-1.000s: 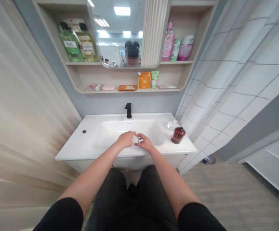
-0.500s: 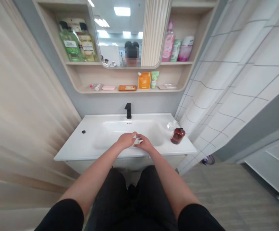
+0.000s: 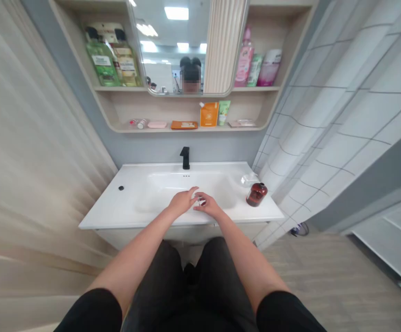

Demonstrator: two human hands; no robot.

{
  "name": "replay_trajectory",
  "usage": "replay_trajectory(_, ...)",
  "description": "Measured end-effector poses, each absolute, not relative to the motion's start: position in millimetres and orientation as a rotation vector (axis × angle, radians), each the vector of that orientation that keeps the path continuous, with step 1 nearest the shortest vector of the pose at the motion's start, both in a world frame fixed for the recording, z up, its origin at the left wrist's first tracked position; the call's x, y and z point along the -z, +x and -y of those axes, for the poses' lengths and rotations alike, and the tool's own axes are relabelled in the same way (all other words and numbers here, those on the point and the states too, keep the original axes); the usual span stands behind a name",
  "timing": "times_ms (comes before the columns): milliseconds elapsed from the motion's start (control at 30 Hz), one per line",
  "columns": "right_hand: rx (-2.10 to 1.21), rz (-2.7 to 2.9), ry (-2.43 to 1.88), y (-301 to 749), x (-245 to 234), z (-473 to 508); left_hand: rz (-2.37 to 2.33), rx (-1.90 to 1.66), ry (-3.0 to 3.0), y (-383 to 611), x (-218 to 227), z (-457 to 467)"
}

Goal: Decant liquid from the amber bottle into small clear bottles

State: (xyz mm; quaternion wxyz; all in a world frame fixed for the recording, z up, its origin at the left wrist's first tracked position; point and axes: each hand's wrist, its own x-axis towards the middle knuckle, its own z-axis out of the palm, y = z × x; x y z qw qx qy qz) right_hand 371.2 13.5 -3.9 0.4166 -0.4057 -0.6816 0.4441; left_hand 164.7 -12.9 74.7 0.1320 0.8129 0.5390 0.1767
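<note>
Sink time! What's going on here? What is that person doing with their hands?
A person is standing at a white bathroom sink, with their left hand and right hand close together over the basin. Between the fingertips is a small, pale object, too small to tell what it is. A dark red-brown bottle stands on the sink's right side, and a black faucet rises behind the basin. Bottles and tubes sit on the shelves above.

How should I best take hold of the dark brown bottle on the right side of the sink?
Grip the round body of the dark brown bottle, coming from the near side with your right hand. It stands upright on the white sink counter, and the body looks wider than its narrow top, so it is probably the safer part.
</note>
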Motion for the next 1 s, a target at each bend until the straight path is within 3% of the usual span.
replay_trajectory(167,-1.142,1.639,-0.981,373.6,6.2,-15.5,-1.408,-1.03,2.05,154.0,-47.4,17.9)
replay_trajectory(367,-1.296,1.656,-0.879,378.2,4.5,-12.9,-1.238,-1.11,1.618,152.3,-13.9,28.2)
replay_trajectory(500,-1.285,1.586,-0.92,377.9,0.4,-7.9,-1.414,-1.325,1.53,124.3,-13.3,37.3)
replay_trajectory(667,-1.24,1.605,-0.96,376.2,0.3,-8.1,-1.881,-1.63,1.368,14.7,-13.9,52.4)
replay_trajectory(833,-1.295,1.578,-0.936,373.8,3.0,-11.9,-2.46,-1.471,1.23,-99.6,-13.5,81.1)
replay_trajectory(1000,-1.292,1.551,-0.948,372.2,6.8,-12.6,-2.555,-1.382,1.146,-137.9,-16.9,94.3)
